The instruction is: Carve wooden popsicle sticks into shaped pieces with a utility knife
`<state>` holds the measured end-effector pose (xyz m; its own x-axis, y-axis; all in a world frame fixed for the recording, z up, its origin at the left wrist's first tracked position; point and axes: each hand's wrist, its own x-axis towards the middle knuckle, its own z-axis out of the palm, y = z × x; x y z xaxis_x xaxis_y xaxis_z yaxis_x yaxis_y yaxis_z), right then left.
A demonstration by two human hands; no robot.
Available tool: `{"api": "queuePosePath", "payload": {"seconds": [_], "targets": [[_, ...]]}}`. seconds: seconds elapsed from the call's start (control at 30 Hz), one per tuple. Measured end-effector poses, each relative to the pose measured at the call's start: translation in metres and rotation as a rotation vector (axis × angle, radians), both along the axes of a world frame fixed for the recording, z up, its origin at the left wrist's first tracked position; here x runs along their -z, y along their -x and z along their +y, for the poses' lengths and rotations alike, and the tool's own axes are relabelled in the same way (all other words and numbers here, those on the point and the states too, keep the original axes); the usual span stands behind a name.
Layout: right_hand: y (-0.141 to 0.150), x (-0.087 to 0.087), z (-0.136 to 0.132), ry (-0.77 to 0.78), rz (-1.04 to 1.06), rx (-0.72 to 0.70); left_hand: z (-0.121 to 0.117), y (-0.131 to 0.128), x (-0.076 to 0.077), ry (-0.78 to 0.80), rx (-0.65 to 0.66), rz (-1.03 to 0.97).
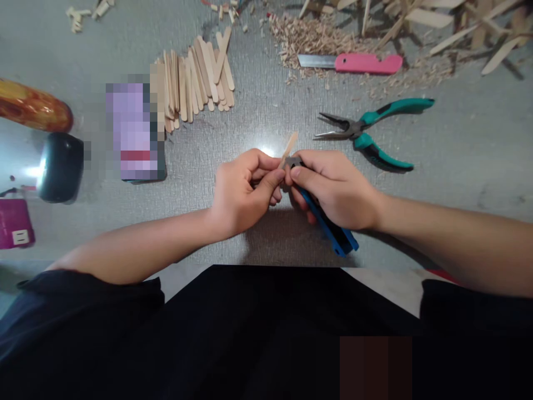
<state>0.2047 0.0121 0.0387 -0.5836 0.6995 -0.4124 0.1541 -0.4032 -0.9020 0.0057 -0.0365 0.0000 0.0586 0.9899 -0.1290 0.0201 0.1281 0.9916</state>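
My left hand (252,191) pinches a thin wooden craft stick (290,145) between thumb and fingers, its free end pointing up and away from me. Wrapped in my right hand (333,186) is a blue-handled hand tool (347,241) that looks like nippers. Its short grey metal head (293,161) is at the stick, close to my left fingertips. The two hands almost meet above the table. Fingers hide the lower part of the stick and much of the tool, so whether the jaws touch the wood is unclear.
Green-handled long-nose pliers (356,129) lie spread beyond my right hand. Behind them are a pink craft knife (368,63), blade out, and wood shavings (308,39). Craft sticks (195,78) are piled at back left, near a pixelated box (133,130). Wooden pieces (428,16) fill the back right.
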Motion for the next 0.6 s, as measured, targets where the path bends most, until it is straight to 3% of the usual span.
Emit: {"api": "queuePosePath", "payload": {"seconds": [0.27,0.6], "targets": [[0.0002,-0.0013,0.0044,0.058,-0.003,-0.039,0.0011,0.0014,0.0031,-0.04,0.021,0.05],[-0.004,0.0046,0.0102,0.048,0.108,-0.099,0.0087,-0.0002,-0.0066,0.013,0.057,-0.103]]}}
